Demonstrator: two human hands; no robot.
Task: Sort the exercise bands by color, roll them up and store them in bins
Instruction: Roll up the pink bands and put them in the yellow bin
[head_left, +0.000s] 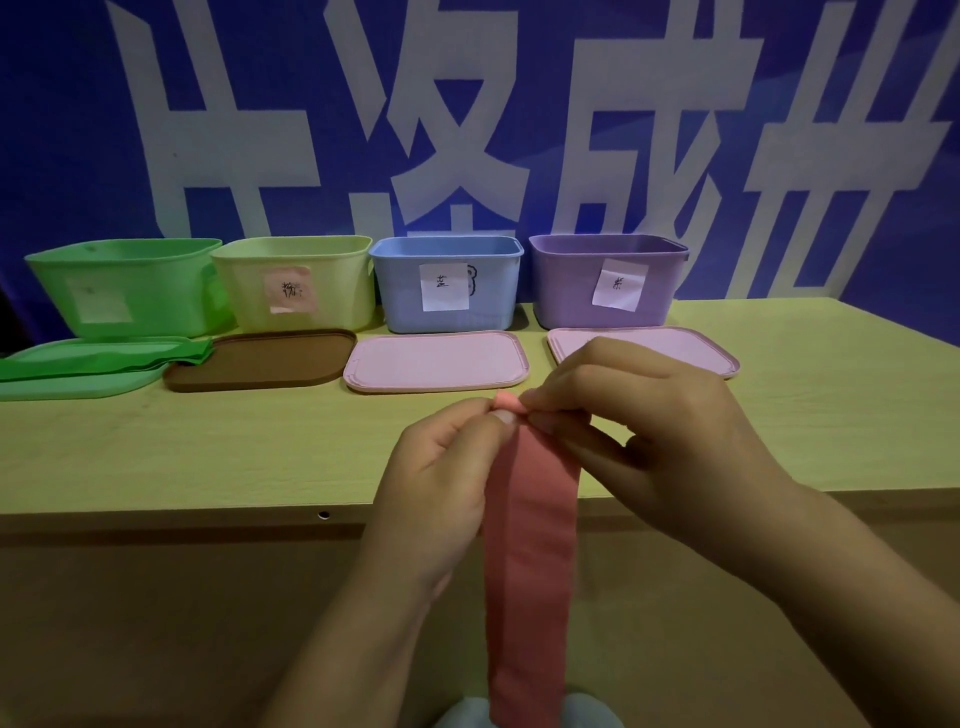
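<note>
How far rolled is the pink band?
Barely begun: both hands, left hand and right hand, pinch the pink band at its top; the rest hangs flat.

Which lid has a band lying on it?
The green lid, far left before the green bin. A green band lies across it; the brown lid and two pink lids are bare.

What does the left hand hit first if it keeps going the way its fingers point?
Probably the right hand: the left hand points up and rightward, both pinching the pink band at its top edge. Beyond lies a pink lid; depth is unclear.
</note>
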